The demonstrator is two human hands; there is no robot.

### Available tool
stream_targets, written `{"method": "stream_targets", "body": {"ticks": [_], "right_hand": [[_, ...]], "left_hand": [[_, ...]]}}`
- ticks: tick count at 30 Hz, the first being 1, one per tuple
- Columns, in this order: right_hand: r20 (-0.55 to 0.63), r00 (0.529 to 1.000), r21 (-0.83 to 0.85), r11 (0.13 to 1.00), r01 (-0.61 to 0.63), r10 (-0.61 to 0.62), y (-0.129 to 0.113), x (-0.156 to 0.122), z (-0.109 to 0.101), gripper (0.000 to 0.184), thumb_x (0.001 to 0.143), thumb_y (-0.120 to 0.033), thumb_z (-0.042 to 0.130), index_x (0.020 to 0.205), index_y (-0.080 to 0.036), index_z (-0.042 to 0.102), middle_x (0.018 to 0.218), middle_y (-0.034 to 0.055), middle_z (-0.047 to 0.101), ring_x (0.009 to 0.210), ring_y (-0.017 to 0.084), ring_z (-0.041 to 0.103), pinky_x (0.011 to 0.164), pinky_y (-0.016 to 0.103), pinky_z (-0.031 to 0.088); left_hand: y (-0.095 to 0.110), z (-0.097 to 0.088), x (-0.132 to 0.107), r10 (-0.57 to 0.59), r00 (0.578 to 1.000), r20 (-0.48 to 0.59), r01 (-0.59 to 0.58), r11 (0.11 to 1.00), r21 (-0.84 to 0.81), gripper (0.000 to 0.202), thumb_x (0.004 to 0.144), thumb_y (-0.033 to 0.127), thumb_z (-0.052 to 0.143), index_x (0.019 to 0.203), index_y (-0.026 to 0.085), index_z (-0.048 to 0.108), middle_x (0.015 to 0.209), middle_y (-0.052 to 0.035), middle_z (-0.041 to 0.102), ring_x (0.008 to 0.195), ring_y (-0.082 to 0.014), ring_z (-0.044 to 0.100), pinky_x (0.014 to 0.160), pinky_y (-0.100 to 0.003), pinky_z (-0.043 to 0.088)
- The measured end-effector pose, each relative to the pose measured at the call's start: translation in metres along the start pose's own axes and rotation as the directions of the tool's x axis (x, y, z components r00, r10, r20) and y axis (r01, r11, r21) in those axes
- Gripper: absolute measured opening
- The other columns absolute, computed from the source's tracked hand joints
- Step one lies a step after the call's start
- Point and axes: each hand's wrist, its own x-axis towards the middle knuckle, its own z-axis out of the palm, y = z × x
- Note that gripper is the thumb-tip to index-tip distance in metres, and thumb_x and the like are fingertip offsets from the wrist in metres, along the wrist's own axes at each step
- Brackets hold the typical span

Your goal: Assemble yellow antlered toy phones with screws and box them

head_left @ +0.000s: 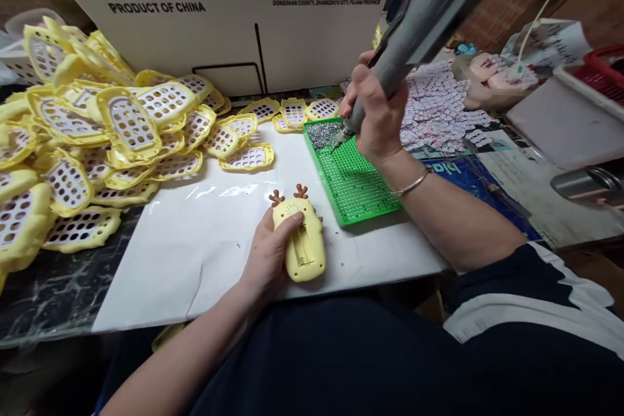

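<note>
Left hand (266,252): we're clamping yellow antlered plastic handset (316,246), battery bay (304,249) uncovered. Right hand (381,118): gripping grey screwdriver (420,18) over green perforated tray (373,198). Yellow oval shells (129,120) left of tray apparently waiting.

Dark marbled surface (49,302) (partly under a white sheet (160,250))
Yellow shells (121,117) heaped left, green tray (363,194) centre-right, white pieces (433,104) farther right.

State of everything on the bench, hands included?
Left hand: closed around yellow toy
Yellow toy: back side up, battery compartment uncovered, no batteries visible
Right hand: closed around grey screwdriver
Grey screwdriver: tilted, tip down at green tray; contact unclear
Green tray: flat, screws heaped in far-left corner
Yellow shells: loosely piled
White sheet: creased
</note>
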Motion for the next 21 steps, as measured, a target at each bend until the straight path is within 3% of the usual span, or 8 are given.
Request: {"method": "stream_targets", "body": {"ticks": [4,7,16,21], "right_hand": [[0.064,0.998,0.132,0.991,-0.020,0.011,-0.048,-0.031,0.014,0.030,0.073,-0.047,0.067,0.088,-0.027,0.049,0.056,-0.0066,0.040,0.044,0.011,0.041,0.045,0.030,0.035],[0.151,0.987,0.206,0.975,-0.080,0.049,-0.068,-0.056,0.022,0.030,0.071,-0.045,0.071,0.086,-0.027,0.052,0.059,-0.0056,0.041,0.042,0.011,0.040,0.042,0.030,0.033],[0.208,0.971,0.060,0.990,-0.130,0.115,-0.058,-0.073,0.027,0.039,0.070,-0.062,0.063,0.094,-0.035,0.048,0.070,-0.0022,0.048,0.049,0.017,0.048,0.047,0.035,0.040],[0.274,0.958,0.130,0.984,-0.120,0.081,-0.053,-0.075,0.025,0.028,0.075,-0.051,0.064,0.094,-0.035,0.050,0.062,-0.0040,0.045,0.047,0.016,0.046,0.048,0.033,0.040]], "left_hand": [[-0.001,-0.001,0.003,0.014,1.000,0.011,-0.014,1.000,-0.005,0.039,0.066,0.026,0.074,0.098,0.015,0.054,0.080,-0.0039,0.070,0.068,-0.0185,0.068,0.063,-0.030,0.054],[-0.001,-0.002,0.004,0.012,1.000,0.009,-0.012,1.000,0.003,0.040,0.065,0.027,0.074,0.097,0.015,0.054,0.077,-0.0039,0.069,0.066,-0.0184,0.067,0.062,-0.030,0.053],[-0.002,-0.002,0.004,0.027,0.999,0.027,-0.027,1.000,-0.013,0.041,0.064,0.026,0.074,0.098,0.014,0.055,0.080,-0.0050,0.070,0.069,-0.0181,0.067,0.066,-0.029,0.053],[-0.002,-0.004,0.005,0.034,0.999,0.028,-0.033,0.999,-0.013,0.039,0.067,0.026,0.073,0.099,0.014,0.055,0.081,-0.0052,0.070,0.072,-0.0183,0.067,0.068,-0.030,0.053]]}}
